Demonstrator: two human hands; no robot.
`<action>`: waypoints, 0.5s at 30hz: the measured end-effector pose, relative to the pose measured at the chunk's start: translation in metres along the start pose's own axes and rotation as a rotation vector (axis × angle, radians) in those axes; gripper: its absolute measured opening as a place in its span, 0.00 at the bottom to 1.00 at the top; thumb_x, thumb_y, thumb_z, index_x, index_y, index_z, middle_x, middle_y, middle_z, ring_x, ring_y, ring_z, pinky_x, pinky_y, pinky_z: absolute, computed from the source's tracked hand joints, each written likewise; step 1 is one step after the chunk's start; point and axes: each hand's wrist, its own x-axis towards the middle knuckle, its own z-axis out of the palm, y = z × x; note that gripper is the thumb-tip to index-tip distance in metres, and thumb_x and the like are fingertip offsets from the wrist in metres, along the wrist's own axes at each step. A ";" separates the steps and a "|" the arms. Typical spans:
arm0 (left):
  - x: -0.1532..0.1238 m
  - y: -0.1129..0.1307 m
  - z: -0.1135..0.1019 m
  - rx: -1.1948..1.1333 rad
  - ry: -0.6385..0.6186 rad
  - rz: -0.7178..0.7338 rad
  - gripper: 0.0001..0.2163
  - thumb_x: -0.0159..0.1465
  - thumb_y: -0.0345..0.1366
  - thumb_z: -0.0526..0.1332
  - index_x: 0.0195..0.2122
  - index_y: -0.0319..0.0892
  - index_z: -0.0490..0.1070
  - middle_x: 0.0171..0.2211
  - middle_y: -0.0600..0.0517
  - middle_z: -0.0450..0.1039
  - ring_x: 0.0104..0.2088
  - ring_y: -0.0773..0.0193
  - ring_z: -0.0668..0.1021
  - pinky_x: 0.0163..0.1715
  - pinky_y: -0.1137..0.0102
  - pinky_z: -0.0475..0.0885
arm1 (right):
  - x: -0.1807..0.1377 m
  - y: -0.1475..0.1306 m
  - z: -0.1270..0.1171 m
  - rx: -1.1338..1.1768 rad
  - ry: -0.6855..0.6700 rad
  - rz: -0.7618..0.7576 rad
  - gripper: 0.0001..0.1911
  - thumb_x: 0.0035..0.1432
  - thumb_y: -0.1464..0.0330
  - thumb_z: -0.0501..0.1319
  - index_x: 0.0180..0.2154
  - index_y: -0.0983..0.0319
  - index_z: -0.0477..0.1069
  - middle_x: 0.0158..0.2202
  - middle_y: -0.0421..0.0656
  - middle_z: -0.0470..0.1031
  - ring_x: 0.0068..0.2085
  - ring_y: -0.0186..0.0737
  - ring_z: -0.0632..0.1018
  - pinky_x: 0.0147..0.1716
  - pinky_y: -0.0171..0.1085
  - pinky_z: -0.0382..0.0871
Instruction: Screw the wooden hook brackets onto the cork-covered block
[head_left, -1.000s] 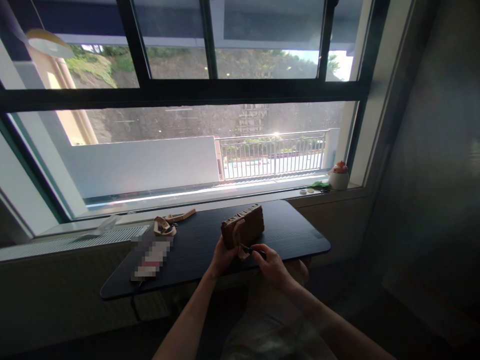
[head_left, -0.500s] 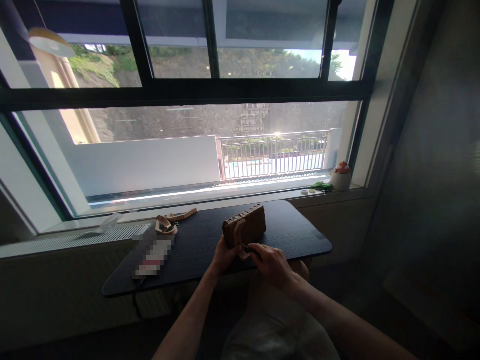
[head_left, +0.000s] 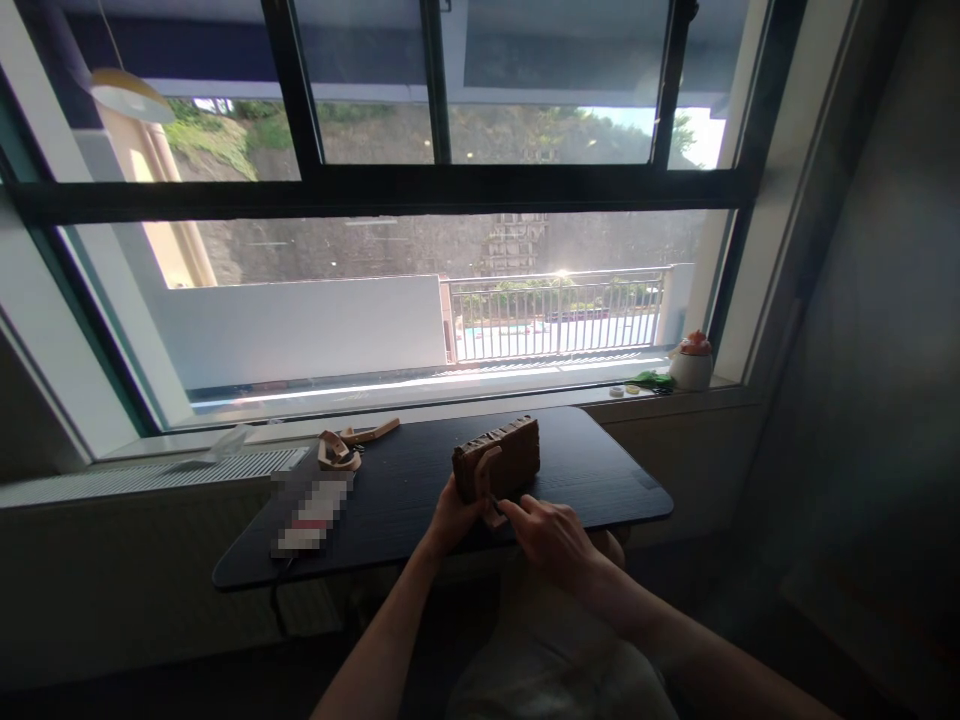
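A brown box-shaped block (head_left: pixel 514 455) with a ridged, cardboard-like top edge stands tilted near the front of the dark table. My left hand (head_left: pixel 452 520) is closed at its lower left corner, with the thumb on a tan curved strap (head_left: pixel 484 478) that lies against the block's front face. Close beside it, my right hand (head_left: pixel 551 530) is closed round a small dark tool whose tip meets the lower part of the strap. Shadow hides the tool's exact kind. Part of the left fingers is out of sight behind the block.
More tan straps (head_left: pixel 339 455) lie at the back left of the dark table (head_left: pixel 600 475), near a blurred-out flat item (head_left: pixel 311 515). A radiator (head_left: pixel 150 490) runs under the sill. A white jar (head_left: pixel 691 368) with an orange top stands on the sill at the right.
The whole view has shifted slightly, so everything appears a little further right and lower. Both hands keep their places at the block; the right hand has turned slightly about the strap.
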 end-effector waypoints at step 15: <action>-0.001 0.011 0.000 -0.024 -0.005 -0.042 0.24 0.46 0.35 0.67 0.44 0.38 0.64 0.37 0.50 0.73 0.38 0.59 0.75 0.38 0.66 0.70 | 0.009 0.010 0.031 0.746 0.121 0.401 0.17 0.55 0.62 0.51 0.40 0.62 0.72 0.36 0.44 0.76 0.37 0.41 0.75 0.35 0.36 0.66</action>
